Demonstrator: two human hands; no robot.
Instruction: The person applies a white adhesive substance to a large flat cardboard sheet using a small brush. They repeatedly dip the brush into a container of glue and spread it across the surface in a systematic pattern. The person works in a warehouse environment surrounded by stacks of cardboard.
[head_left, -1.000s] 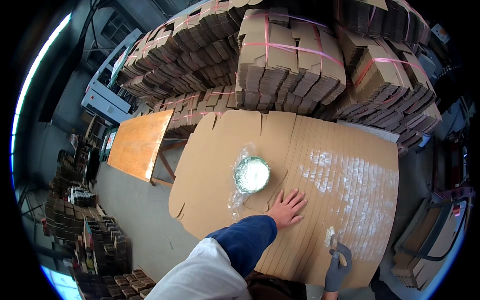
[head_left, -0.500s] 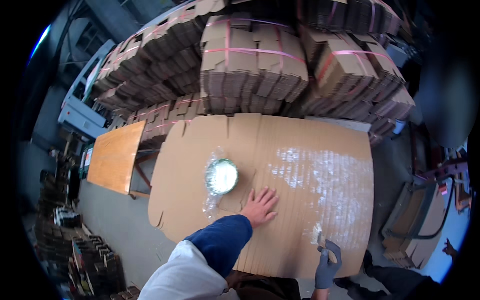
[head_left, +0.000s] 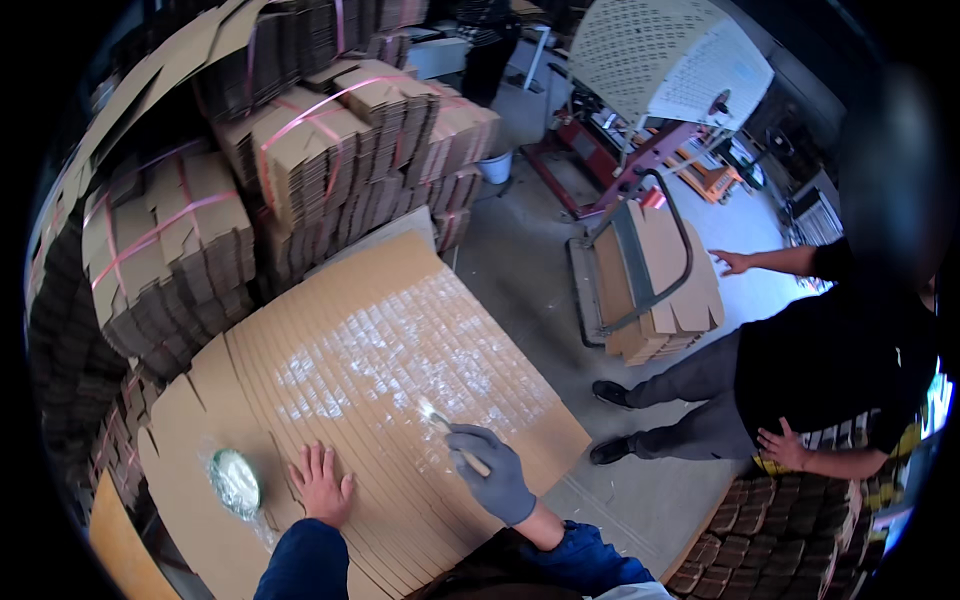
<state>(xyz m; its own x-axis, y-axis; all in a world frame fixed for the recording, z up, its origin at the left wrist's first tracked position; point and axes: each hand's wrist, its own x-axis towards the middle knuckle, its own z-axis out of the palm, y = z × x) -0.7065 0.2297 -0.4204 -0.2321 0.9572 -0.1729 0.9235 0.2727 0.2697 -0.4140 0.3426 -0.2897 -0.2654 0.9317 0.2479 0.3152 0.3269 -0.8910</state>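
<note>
Bare and with its fingers spread, my left hand (head_left: 322,484) lies flat on a broad layer of brown cardboard sheets (head_left: 225,385), their edges fanned out in narrow overlapping strips. A grey glove covers my right hand (head_left: 492,475), closed round the wooden handle of a small paintbrush (head_left: 433,415). The brush's whitish bristles point at the far part of the cardboard, where a shiny white wet-looking coating (head_left: 405,350) covers many strips. Left of my left hand stands a round tin (head_left: 238,482) with pale, glossy contents and clear plastic film crumpled around it.
Strapped stacks of flat cardboard (head_left: 325,165) rise behind the work surface. To the right, a person in black (head_left: 810,370) stands beside a trolley (head_left: 650,270) loaded with cardboard. A red-framed machine (head_left: 620,165) stands farther back. More cardboard stacks (head_left: 760,540) lie at lower right.
The view has swung to the right, bringing the person and trolley into full sight. My right hand has moved the brush farther over the coated strips; my left hand stays flat.
</note>
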